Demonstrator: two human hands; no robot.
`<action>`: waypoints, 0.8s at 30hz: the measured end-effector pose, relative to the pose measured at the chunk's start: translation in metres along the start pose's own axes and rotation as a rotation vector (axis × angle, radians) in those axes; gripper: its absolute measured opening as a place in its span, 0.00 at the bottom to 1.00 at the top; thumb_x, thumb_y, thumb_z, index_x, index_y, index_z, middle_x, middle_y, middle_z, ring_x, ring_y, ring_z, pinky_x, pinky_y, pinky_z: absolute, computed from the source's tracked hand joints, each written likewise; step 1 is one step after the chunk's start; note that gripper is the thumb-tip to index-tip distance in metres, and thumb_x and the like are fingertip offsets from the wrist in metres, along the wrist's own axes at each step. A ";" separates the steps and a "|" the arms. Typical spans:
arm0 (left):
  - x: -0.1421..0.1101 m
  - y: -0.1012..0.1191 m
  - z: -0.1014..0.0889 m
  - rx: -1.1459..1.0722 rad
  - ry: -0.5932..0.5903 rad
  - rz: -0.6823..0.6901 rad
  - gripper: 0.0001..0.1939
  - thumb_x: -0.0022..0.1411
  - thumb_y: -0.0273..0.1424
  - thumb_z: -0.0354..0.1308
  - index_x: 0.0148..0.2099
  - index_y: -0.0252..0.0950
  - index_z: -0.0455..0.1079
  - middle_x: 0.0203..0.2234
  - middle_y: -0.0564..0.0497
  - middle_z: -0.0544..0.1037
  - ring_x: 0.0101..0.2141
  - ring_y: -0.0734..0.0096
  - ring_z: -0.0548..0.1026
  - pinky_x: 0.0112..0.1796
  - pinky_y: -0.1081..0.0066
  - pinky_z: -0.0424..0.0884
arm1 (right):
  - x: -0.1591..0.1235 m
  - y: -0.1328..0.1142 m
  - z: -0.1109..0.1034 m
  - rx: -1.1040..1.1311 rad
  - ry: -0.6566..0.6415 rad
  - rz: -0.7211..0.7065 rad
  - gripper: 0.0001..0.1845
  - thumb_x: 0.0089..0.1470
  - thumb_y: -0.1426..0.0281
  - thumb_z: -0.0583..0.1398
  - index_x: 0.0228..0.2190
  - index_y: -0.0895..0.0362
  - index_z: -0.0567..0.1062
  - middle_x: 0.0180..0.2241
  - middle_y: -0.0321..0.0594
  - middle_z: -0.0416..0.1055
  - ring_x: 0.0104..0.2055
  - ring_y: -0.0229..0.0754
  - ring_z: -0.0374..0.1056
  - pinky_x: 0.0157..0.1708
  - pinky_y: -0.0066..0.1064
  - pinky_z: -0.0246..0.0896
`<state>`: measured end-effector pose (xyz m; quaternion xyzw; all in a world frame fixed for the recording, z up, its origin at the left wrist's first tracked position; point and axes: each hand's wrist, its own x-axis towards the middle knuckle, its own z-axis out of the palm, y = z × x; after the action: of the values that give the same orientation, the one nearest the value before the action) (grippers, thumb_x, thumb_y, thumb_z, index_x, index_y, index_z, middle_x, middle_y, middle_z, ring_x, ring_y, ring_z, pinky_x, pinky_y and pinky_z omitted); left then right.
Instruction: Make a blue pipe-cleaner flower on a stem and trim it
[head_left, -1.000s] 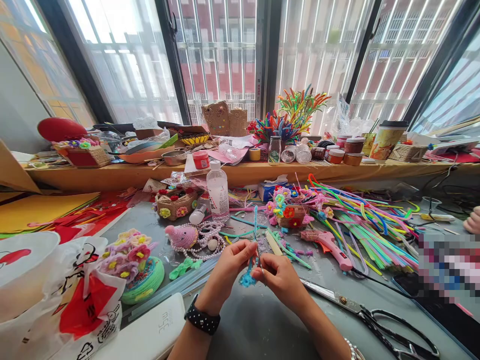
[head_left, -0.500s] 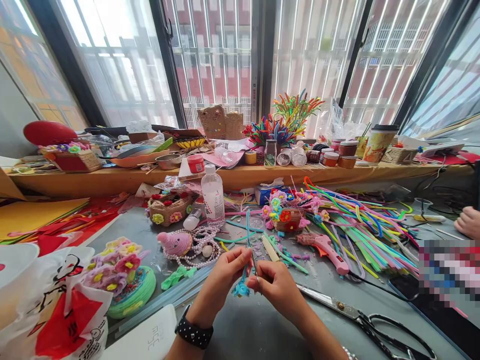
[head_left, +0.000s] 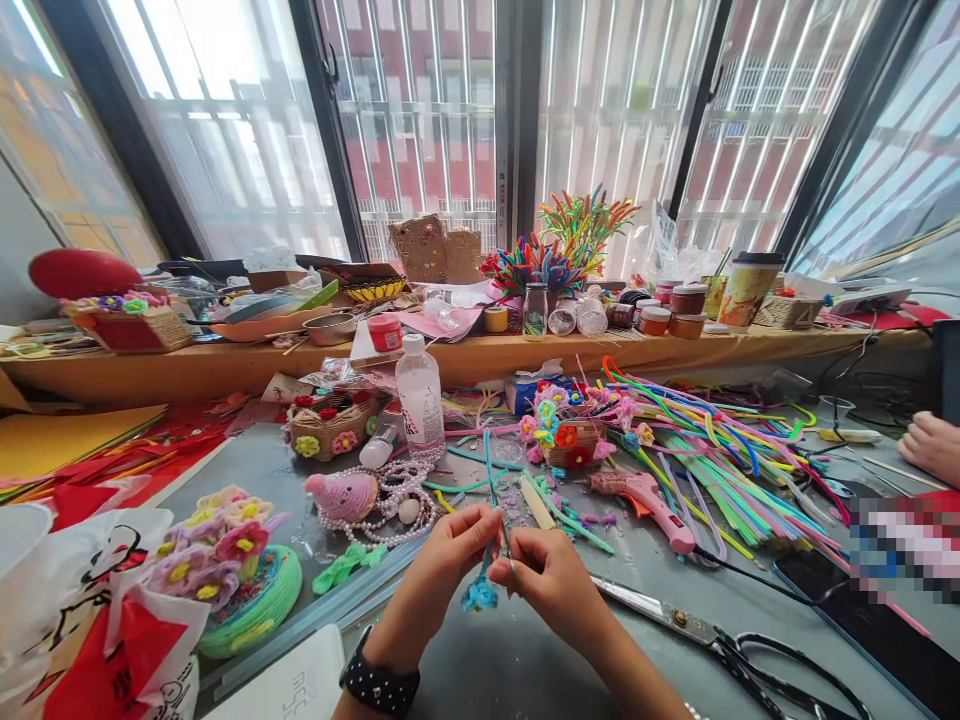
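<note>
My left hand (head_left: 466, 535) is closed in a pinch on a blue pipe cleaner (head_left: 490, 462). Its straight end points up and away, and a fuzzy blue flower-like bunch (head_left: 480, 594) hangs below the fingers. Close beside it, my right hand (head_left: 541, 570) is also pinched, its fingertips almost meeting the left ones. A thin dark sliver shows between the two hands; what the right fingers grip is too small to make out. Beyond the hands lie a cream glue stick (head_left: 538, 502) and green pipe cleaner pieces (head_left: 585, 528).
Large scissors (head_left: 679, 618) lie right of my hands, behind them a pink glue gun (head_left: 646, 505). Left are a pink crocheted toy (head_left: 343, 496), bead strings, a bottle (head_left: 420, 398) and a flower cake (head_left: 244, 600). Pipe cleaners (head_left: 720, 480) pile up right, near another person's hand (head_left: 930, 448).
The view has shifted slightly. The blue bunch now hangs a little lower and clearer of my right fingers. Both hands keep their pinch close together.
</note>
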<state>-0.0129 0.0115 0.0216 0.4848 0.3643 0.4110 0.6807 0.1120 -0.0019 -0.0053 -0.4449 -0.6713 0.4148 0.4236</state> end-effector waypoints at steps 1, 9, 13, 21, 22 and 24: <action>0.000 0.000 0.000 -0.002 0.009 0.006 0.16 0.48 0.39 0.56 0.20 0.32 0.61 0.15 0.57 0.62 0.19 0.80 0.60 0.22 0.78 0.56 | 0.000 0.000 0.000 -0.010 0.009 0.000 0.27 0.40 0.48 0.54 0.12 0.57 0.55 0.12 0.30 0.52 0.16 0.31 0.46 0.16 0.24 0.40; 0.002 -0.002 -0.002 0.049 -0.095 -0.051 0.15 0.50 0.39 0.54 0.22 0.33 0.62 0.15 0.56 0.64 0.19 0.79 0.62 0.24 0.76 0.58 | -0.001 -0.003 -0.004 0.050 -0.086 -0.035 0.30 0.41 0.43 0.47 0.13 0.58 0.59 0.14 0.32 0.54 0.17 0.31 0.48 0.18 0.24 0.42; 0.003 -0.003 -0.004 0.080 -0.115 -0.051 0.15 0.51 0.39 0.53 0.22 0.33 0.61 0.16 0.56 0.63 0.20 0.79 0.63 0.24 0.76 0.59 | -0.001 -0.003 -0.005 0.050 -0.055 -0.013 0.28 0.41 0.45 0.50 0.12 0.58 0.57 0.14 0.32 0.54 0.17 0.31 0.48 0.18 0.24 0.42; 0.002 -0.002 -0.004 0.088 -0.031 -0.010 0.15 0.50 0.39 0.54 0.21 0.33 0.60 0.16 0.57 0.62 0.20 0.79 0.61 0.24 0.76 0.58 | 0.001 0.002 -0.003 0.027 0.004 0.015 0.24 0.43 0.52 0.55 0.12 0.57 0.56 0.13 0.31 0.54 0.17 0.31 0.47 0.18 0.24 0.42; 0.002 -0.002 -0.003 0.083 -0.006 -0.001 0.14 0.50 0.38 0.55 0.21 0.33 0.60 0.16 0.57 0.62 0.20 0.79 0.61 0.24 0.77 0.58 | 0.001 0.002 -0.004 0.030 0.004 0.013 0.24 0.43 0.53 0.54 0.12 0.57 0.56 0.13 0.31 0.54 0.17 0.31 0.47 0.18 0.24 0.42; 0.002 0.000 -0.001 0.069 0.045 0.021 0.13 0.48 0.38 0.56 0.21 0.33 0.61 0.16 0.57 0.62 0.20 0.80 0.60 0.24 0.78 0.58 | 0.001 0.002 -0.004 0.036 0.006 0.013 0.24 0.43 0.53 0.55 0.12 0.57 0.56 0.13 0.30 0.52 0.17 0.31 0.46 0.17 0.24 0.41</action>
<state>-0.0128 0.0140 0.0209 0.5024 0.3882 0.4162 0.6509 0.1158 0.0008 -0.0055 -0.4429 -0.6594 0.4283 0.4307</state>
